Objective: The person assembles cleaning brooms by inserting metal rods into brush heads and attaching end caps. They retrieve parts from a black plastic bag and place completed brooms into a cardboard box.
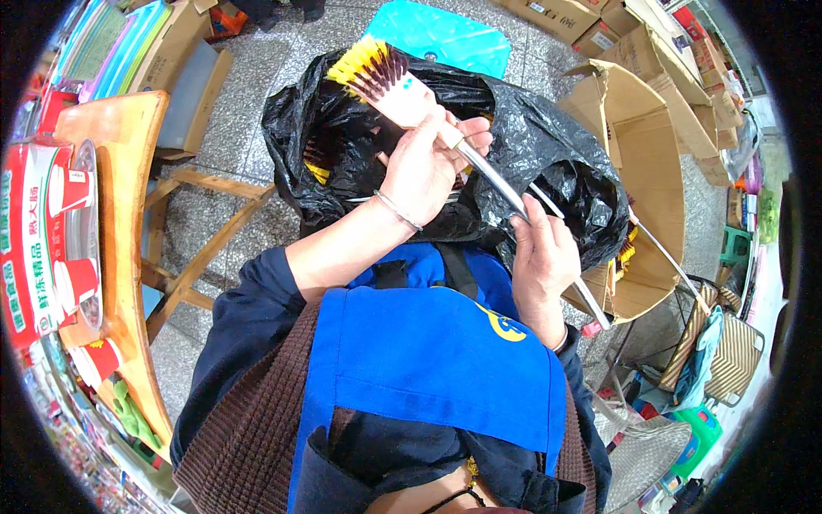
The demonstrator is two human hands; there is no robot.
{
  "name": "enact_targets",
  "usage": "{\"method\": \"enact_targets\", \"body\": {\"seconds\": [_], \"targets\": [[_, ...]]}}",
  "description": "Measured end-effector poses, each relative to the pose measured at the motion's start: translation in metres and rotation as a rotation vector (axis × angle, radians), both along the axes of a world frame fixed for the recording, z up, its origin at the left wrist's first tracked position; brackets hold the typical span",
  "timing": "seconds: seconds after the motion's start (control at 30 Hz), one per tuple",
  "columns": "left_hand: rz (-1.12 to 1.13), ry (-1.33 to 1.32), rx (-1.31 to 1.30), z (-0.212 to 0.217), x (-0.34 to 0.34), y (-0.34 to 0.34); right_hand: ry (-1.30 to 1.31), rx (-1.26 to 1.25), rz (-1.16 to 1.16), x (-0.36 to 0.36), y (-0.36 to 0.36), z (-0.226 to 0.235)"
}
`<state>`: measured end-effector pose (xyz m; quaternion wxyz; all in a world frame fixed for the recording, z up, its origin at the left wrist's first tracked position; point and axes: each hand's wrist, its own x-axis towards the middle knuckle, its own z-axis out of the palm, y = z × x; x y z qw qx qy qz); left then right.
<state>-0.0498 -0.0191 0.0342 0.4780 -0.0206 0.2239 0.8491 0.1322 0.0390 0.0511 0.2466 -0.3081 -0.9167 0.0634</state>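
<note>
In the head view, the landmark is a black plastic bag (548,128), bunched open in front of the person. The brush (495,176) is held up over it: its pale head with yellow and dark bristles sits above the bag's far left part, and its shiny metal handle slants across to end past the bag's near right edge. The left hand (419,171), over the middle of the bag, has its fingers curled loosely around the brush at the neck, where head meets handle. The right hand (545,257), at the near right part of the bag, has thumb and fingers closed around the handle lower down. More yellow-and-dark bristles (318,164) show in the left part of the bag.

A turquoise plastic panel (462,43) lies on the floor (231,111) just beyond the bag. Right of the bag stands an open cardboard box (646,128). Left of the bag, well apart, a wooden table (124,223) carries red-and-white cups (77,281). A blue apron (428,360) covers the person's front, nearer than the bag.
</note>
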Motion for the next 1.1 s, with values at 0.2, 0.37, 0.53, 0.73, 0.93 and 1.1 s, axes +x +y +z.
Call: {"method": "enact_targets", "body": {"seconds": [0.2,0.37,0.53,0.73,0.93,1.1], "targets": [[-0.015,0.192,0.04,0.003,-0.003,-0.001,0.252,-1.197,0.017,-0.005,-0.001,0.005],[-0.029,0.265,-0.061,0.001,-0.001,-0.001,0.124,-1.736,0.029,0.002,0.022,0.017],[-0.048,0.116,0.066,-0.007,-0.011,0.004,0.131,-1.071,0.118,-0.006,0.012,0.003],[-0.032,0.026,-0.008,-0.008,-0.021,0.006,0.098,-0.004,0.075,-0.006,0.009,-0.001],[-0.074,-0.026,0.03,-0.004,-0.022,0.003,0.043,0.05,0.058,-0.006,0.006,-0.001],[-0.053,-0.04,0.019,-0.006,-0.022,0.002,0.02,0.039,0.044,-0.008,0.004,-0.002]]}}
